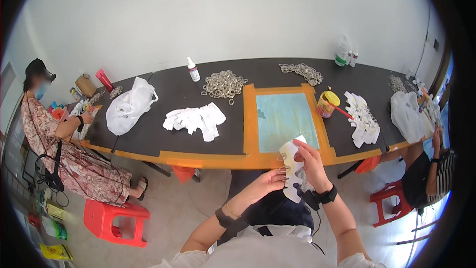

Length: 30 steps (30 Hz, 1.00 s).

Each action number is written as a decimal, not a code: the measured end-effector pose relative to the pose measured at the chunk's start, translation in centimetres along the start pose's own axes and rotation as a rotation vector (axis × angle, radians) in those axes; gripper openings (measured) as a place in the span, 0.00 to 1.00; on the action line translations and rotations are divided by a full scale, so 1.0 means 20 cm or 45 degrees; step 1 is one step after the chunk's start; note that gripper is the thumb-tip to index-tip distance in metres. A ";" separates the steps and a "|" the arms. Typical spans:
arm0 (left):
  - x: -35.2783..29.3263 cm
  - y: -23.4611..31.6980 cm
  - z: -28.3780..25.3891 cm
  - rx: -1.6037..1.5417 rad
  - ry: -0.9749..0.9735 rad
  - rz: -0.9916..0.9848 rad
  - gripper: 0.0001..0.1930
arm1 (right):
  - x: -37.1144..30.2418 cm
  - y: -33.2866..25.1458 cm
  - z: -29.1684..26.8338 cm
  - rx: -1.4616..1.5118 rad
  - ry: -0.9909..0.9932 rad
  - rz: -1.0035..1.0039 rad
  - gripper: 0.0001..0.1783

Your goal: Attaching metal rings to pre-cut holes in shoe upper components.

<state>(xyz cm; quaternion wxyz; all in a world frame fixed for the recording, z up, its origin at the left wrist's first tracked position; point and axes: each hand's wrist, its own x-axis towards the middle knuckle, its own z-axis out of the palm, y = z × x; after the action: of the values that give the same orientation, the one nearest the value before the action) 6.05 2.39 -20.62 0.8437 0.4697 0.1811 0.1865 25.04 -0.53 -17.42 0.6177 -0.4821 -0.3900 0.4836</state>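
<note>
A white card strip (291, 187) with a scalloped edge is held up in front of me, below the table's front edge. Several oval metal rings (282, 157) hang along its left side. My right hand (312, 165) is closed on the upper part of the strip, thumb and fingers pinching it. At the strip's left edge, my left hand (267, 183) is closed, its fingertips pinched at a metal ring; the fingers partly hide that ring. More white material (306, 182) shows behind the strip near my right wrist.
Ahead lies a blue-green sheet (286, 124) framed by orange tape. Around it are ring piles (225, 85), white strips (194, 120), strips with rings (363, 119), a yellow jar (326, 108) and a spray bottle (193, 69). People sit at the left (64, 134) and right (429, 173).
</note>
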 end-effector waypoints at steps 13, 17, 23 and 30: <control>0.10 0.70 0.07 0.200 -0.067 0.142 0.18 | 0.14 -0.68 0.17 -0.183 -0.241 -0.263 0.14; 0.30 0.77 -0.03 -0.106 -0.084 0.199 0.14 | 0.33 -0.65 0.20 -0.248 -0.301 -0.272 0.11; 0.57 0.67 -0.28 -0.241 -0.059 0.067 0.12 | 0.76 -0.29 0.06 0.086 -0.161 -0.238 0.03; 0.65 0.72 -0.43 0.008 0.027 0.075 0.17 | 0.95 -0.05 -0.02 0.405 -0.202 0.061 0.05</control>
<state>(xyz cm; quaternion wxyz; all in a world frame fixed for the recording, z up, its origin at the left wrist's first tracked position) 11.12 22.00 -14.22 0.8344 0.4754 0.1767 0.2158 30.01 17.89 -16.23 0.6418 -0.3477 -0.3443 0.5904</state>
